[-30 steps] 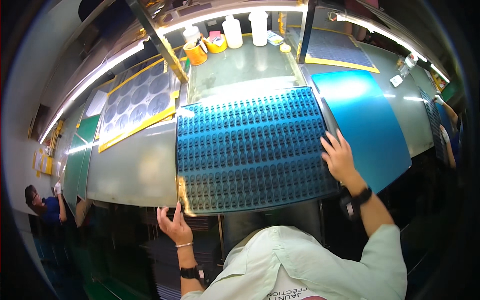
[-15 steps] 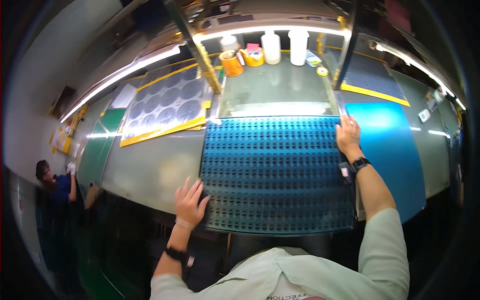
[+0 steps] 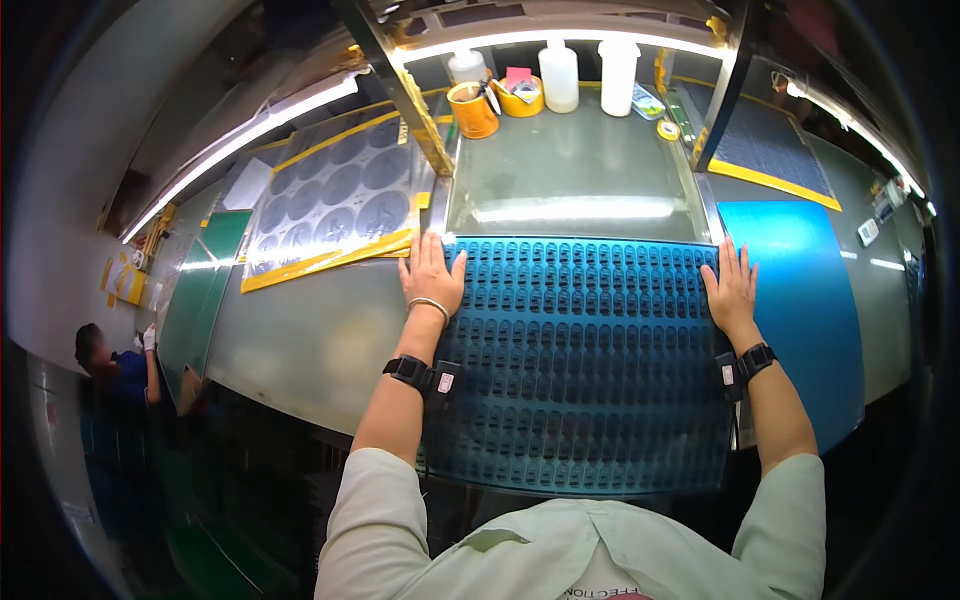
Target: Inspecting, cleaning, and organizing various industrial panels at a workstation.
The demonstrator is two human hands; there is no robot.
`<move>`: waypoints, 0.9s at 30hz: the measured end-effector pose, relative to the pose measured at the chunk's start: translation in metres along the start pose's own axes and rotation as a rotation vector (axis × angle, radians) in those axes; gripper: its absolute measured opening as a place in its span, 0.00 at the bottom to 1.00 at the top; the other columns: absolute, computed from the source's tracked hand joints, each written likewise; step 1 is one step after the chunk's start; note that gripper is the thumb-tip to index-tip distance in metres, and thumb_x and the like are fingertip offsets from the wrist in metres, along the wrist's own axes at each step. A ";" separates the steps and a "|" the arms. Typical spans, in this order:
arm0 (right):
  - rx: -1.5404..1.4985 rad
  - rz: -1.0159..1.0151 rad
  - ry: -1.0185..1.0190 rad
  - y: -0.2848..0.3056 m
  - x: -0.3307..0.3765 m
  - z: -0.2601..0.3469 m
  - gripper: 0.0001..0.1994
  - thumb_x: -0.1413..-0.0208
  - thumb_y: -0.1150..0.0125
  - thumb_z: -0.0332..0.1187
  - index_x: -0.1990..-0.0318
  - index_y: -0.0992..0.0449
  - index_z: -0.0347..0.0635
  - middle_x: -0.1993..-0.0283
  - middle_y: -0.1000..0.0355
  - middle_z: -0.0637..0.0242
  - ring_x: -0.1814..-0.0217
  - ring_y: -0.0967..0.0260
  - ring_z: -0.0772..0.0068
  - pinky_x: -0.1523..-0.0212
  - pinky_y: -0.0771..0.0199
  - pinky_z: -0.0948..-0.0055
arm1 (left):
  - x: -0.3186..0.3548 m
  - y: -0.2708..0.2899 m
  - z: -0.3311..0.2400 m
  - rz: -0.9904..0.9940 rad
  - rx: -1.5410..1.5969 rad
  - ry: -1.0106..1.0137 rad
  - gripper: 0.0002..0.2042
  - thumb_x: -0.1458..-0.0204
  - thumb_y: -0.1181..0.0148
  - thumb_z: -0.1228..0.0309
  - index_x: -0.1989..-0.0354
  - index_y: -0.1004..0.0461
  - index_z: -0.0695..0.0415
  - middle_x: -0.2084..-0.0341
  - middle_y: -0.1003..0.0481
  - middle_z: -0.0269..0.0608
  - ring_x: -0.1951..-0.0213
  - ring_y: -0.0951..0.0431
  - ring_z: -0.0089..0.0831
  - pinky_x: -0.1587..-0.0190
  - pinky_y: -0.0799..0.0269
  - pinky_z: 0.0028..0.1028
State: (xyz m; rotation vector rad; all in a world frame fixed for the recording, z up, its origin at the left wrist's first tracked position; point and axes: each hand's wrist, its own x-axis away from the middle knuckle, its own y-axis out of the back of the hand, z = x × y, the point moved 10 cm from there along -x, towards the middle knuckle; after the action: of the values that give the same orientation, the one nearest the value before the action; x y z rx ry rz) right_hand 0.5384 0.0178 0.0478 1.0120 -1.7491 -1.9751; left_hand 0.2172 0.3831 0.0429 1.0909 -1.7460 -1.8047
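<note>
Blue perforated sheet (image 3: 585, 365) lay under my flat, open left hand (image 3: 432, 277) and right hand (image 3: 731, 288), pressing evenly at its ten and two o'clock corners.

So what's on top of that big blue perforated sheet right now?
Both hands lie flat on the blue perforated sheet: left hand at its far left corner, right hand at its far right. What's under it is covered.

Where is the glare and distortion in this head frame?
Head view: a bright strip of glare lies across the glass panel beyond the blue sheet; fisheye bends the table edge and lamp; corners are black vignette; both hands, left and right, look sharp.
</note>
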 end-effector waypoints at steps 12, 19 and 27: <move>-0.140 0.170 0.128 0.078 0.177 0.015 0.33 0.43 0.56 0.49 0.38 0.49 0.33 0.33 0.55 0.48 0.30 0.64 0.45 0.35 0.71 0.45 | -0.002 -0.016 0.010 0.128 -0.073 0.119 0.35 0.45 0.65 0.43 0.35 0.53 0.56 0.34 0.55 0.38 0.33 0.60 0.36 0.37 0.68 0.53; -0.241 0.248 0.008 0.136 0.299 0.019 0.29 0.42 0.57 0.47 0.43 0.41 0.29 0.36 0.49 0.48 0.33 0.57 0.44 0.36 0.62 0.50 | -0.003 -0.004 0.014 0.157 -0.121 0.152 0.37 0.45 0.69 0.42 0.35 0.55 0.58 0.34 0.57 0.38 0.33 0.62 0.38 0.36 0.68 0.52; -1.488 0.259 -0.916 0.035 0.336 -0.045 0.17 0.40 0.52 0.41 0.58 0.27 0.34 0.65 0.26 0.64 0.68 0.30 0.74 0.69 0.34 0.79 | 0.192 0.046 0.030 0.111 0.001 -0.054 0.38 0.45 0.65 0.43 0.36 0.54 0.63 0.35 0.56 0.46 0.33 0.63 0.44 0.39 0.68 0.57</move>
State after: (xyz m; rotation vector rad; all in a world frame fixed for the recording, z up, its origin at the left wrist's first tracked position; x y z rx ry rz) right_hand 0.3256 -0.2404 -0.0183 -0.6381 -0.1188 -2.7373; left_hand 0.0663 0.2532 0.0359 0.9348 -1.8011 -1.7812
